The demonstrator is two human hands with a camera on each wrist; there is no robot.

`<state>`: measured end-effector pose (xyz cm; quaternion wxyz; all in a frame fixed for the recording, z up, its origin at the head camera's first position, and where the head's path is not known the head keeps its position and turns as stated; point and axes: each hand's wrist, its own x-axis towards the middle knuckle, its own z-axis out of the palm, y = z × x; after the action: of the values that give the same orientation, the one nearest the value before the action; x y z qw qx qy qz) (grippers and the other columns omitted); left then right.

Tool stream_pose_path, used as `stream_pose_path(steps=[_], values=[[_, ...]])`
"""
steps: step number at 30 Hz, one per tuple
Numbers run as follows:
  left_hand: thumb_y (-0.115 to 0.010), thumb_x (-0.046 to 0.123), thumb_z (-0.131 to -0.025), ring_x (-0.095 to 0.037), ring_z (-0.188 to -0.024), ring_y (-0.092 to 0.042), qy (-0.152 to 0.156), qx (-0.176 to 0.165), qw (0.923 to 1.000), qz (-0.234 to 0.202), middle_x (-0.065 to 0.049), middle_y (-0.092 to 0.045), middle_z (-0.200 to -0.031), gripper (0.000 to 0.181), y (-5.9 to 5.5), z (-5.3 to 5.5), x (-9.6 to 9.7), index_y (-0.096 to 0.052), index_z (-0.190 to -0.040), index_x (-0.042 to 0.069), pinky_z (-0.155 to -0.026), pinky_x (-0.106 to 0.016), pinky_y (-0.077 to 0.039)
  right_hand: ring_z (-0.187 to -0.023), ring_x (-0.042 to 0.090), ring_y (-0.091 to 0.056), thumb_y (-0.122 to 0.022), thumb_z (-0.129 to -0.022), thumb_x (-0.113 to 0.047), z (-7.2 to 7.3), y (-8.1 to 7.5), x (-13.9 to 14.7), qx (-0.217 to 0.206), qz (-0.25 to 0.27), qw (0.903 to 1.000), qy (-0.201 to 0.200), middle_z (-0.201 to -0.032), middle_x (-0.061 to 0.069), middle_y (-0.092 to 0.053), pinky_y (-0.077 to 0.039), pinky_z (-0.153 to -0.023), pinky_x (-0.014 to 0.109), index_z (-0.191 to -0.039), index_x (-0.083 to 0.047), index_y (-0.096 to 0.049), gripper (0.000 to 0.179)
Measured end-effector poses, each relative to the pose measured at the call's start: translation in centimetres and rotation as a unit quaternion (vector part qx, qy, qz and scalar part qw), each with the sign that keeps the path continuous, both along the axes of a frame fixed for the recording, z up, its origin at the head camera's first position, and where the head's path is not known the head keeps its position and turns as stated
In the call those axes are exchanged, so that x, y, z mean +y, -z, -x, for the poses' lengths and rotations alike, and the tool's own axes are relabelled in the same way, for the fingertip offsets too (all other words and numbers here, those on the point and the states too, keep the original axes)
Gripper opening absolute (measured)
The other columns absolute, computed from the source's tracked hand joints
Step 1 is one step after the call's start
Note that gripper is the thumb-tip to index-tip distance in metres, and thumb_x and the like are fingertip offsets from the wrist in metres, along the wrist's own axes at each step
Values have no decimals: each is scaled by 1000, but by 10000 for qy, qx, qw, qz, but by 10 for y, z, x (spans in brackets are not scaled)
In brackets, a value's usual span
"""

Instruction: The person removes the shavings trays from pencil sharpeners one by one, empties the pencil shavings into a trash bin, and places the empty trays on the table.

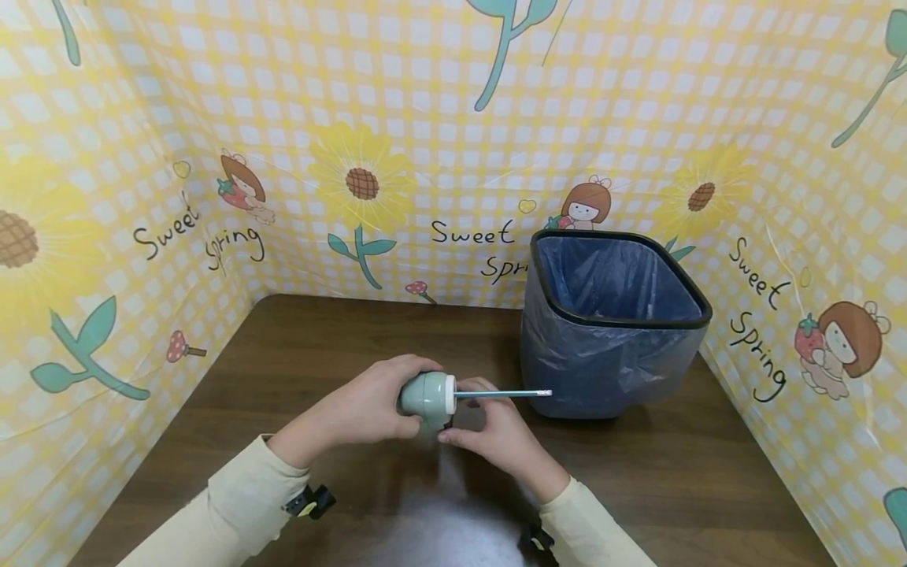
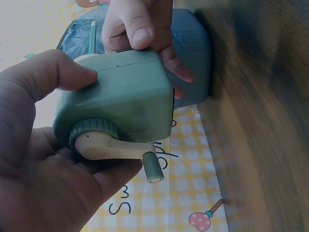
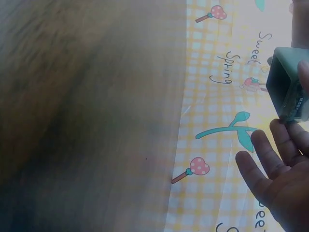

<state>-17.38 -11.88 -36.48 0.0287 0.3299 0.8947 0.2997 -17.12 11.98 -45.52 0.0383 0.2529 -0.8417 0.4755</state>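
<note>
A green pencil sharpener (image 1: 425, 398) is tipped on its side above the table, gripped by my left hand (image 1: 364, 402) with the thumb on one face and the fingers beneath. Its cream crank (image 2: 118, 149) with a green knob points toward the left wrist camera. A blue-green pencil (image 1: 499, 393) sticks out of the white front, its eraser end toward the bin. My right hand (image 1: 506, 437) pinches the sharpener's base edge between thumb and forefinger. In the right wrist view its other fingers (image 3: 260, 179) spread away from the sharpener's dark underside.
A bin (image 1: 616, 354) with a black rim and a bluish plastic liner stands at the right rear of the brown wooden table (image 1: 340, 331). Yellow checked sheeting (image 1: 439, 150) with flowers and lettering surrounds the table at the back and both sides.
</note>
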Motion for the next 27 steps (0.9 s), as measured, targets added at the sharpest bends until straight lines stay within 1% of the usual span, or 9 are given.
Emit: stream_pose_path(steps=[5,11,15,20,22,27], values=[[-79,16,-75,-13,-97,-59,-6,16,10000,-29,5,-62,-124,68,-1,-1,0,-57,-140,14,-84,-33,-51,-120,10,-58,-91,-78,-32,0,-1,-1,14,82,10000,-50,-127,-12,-61,-52,-100,45,-131,-21,-63,61],[-78,16,-76,-13,-99,-59,30,-38,10000,-55,4,-62,-125,67,-2,-2,0,-57,-140,14,-85,-34,-51,-120,10,-58,-91,-79,-33,-1,-2,-2,15,352,9993,-114,-127,-13,-61,-51,-101,48,-131,-24,-62,61],[-78,16,-77,-12,-98,-59,90,-35,9999,-54,4,-61,-124,67,-2,-3,-1,-56,-140,13,-85,-34,-51,-120,9,-57,-90,-79,-37,-2,-3,-1,-93,415,9990,-99,-127,-14,-61,-50,-102,49,-131,-26,-61,61],[-78,16,-77,-12,-97,-59,153,-84,9998,-75,6,-61,-123,66,-1,-3,-2,-57,-140,16,-83,-32,-51,-119,8,-57,-89,-78,-41,-3,-4,-1,-268,376,9989,-39,-127,-15,-60,-48,-103,45,-130,-28,-60,60],[-78,16,-78,-12,-97,-59,173,-126,9997,-93,6,-61,-123,66,0,-3,-3,-57,-140,17,-83,-32,-51,-119,8,-56,-90,-78,-42,-4,-4,-1,-323,366,9988,-23,-126,-15,-60,-47,-104,46,-129,-29,-60,60],[-78,16,-78,-11,-97,-59,215,-174,9995,-124,7,-61,-123,65,1,-3,-4,-57,-140,19,-82,-32,-51,-120,9,-56,-90,-77,-42,-4,-3,-1,-401,409,9984,-39,-127,-14,-60,-44,-105,56,-128,-29,-60,60]])
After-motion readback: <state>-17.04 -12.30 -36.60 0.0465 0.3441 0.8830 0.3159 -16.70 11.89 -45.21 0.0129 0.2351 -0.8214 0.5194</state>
